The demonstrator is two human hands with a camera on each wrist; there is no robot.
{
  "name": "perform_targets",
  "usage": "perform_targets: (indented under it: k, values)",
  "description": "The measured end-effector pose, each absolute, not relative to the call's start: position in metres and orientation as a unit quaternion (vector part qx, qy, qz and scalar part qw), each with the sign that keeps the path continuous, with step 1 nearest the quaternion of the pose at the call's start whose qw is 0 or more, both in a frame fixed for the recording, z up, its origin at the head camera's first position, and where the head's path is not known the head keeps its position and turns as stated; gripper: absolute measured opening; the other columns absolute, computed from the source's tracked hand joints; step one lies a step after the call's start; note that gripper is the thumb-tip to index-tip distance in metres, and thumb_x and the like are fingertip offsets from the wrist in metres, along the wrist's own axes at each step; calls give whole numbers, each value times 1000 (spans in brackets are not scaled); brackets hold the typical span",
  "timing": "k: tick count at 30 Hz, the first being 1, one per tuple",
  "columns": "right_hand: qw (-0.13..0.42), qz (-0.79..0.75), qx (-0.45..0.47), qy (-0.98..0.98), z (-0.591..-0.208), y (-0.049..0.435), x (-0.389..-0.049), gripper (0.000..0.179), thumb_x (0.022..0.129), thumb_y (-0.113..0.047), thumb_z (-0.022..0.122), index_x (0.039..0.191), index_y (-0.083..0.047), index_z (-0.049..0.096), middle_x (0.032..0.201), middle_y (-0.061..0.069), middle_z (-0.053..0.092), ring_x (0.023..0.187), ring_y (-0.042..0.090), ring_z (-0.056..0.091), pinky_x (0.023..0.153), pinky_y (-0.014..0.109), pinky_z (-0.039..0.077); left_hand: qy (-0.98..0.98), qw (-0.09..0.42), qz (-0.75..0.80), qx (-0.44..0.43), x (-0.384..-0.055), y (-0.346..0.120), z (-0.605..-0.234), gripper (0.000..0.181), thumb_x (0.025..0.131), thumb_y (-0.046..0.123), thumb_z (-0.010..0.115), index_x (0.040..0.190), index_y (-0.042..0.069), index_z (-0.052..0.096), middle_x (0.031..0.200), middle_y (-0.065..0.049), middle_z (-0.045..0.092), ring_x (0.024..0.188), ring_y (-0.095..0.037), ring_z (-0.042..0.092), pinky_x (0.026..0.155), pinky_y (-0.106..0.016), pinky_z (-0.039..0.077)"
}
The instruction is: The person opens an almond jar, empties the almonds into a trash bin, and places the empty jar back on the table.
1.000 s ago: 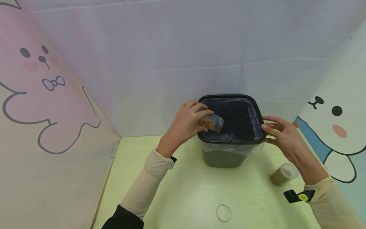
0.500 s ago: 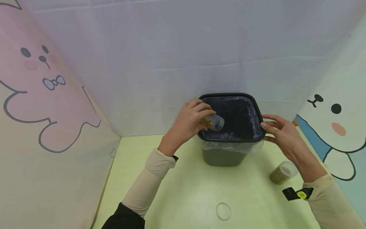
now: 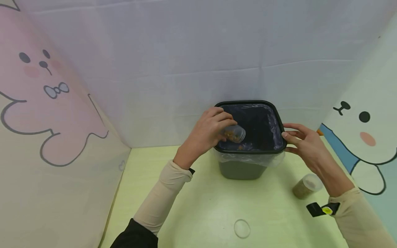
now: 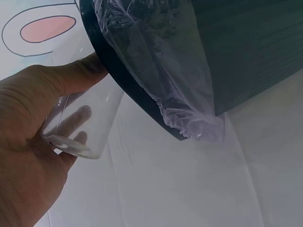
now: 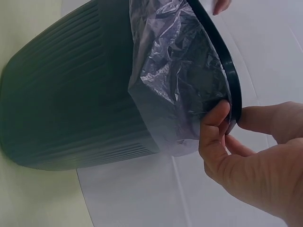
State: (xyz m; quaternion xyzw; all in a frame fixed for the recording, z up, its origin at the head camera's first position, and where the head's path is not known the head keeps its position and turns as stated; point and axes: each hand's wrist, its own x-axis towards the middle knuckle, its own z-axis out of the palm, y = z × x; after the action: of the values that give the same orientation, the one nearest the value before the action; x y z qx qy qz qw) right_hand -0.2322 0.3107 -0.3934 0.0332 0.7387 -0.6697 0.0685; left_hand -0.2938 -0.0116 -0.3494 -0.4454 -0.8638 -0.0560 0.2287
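My left hand (image 3: 211, 129) grips a clear plastic jar (image 3: 236, 133), tipped with its mouth facing right and down over the trash can (image 3: 243, 169). Small orange-brown bits show near the jar's mouth, and a few lie lower inside the can. In the left wrist view the jar's base end (image 4: 78, 146) looks nearly bare, with fingers showing through the wall. My right hand (image 3: 302, 141) pinches the can's black rim (image 5: 232, 78) at its right side, thumb on top and fingers below. A thin translucent bag (image 5: 170, 71) lines the can and folds out under the rim.
A second jar (image 3: 307, 186), with brownish contents and a whitish lid, stands on the pale yellow table (image 3: 192, 213) by my right forearm. A thin clear ring (image 3: 242, 228) lies near the front. White sheeting (image 3: 173, 86) rises close behind the can.
My left hand has shifted slightly right and tilted the jar further down. The bits have slid toward its mouth, and some now show inside the can. The right hand stays at the rim.
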Motion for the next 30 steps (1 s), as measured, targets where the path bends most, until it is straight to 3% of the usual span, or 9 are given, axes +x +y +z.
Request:
perform_targets:
  k: [15, 24, 30]
  values:
    - [65, -627, 30, 776, -394, 311, -234, 54, 98, -32, 59, 146, -15, 41, 111, -12, 57, 88, -1, 65, 76, 21, 58, -840, 260, -65, -471, -292, -5, -350, 46, 74, 10, 86, 117, 21, 71, 121, 5, 65, 119, -19, 46, 116, -35, 31]
    - [60, -625, 29, 778, -394, 311, -234, 53, 98, -31, 59, 146, -14, 40, 111, -12, 56, 88, -1, 65, 75, 21, 58, -823, 280, -20, -495, -290, -1, -348, 44, 86, -11, 64, 118, 18, 71, 120, 4, 65, 120, -20, 48, 119, -33, 30]
    - [61, -608, 30, 791, -395, 310, -234, 56, 100, -33, 56, 149, -13, 37, 113, -12, 55, 89, -2, 65, 77, 21, 58, -810, 286, 24, -511, -290, 3, -347, 40, 91, -8, 61, 120, 17, 70, 123, 3, 65, 126, -21, 49, 124, -34, 22]
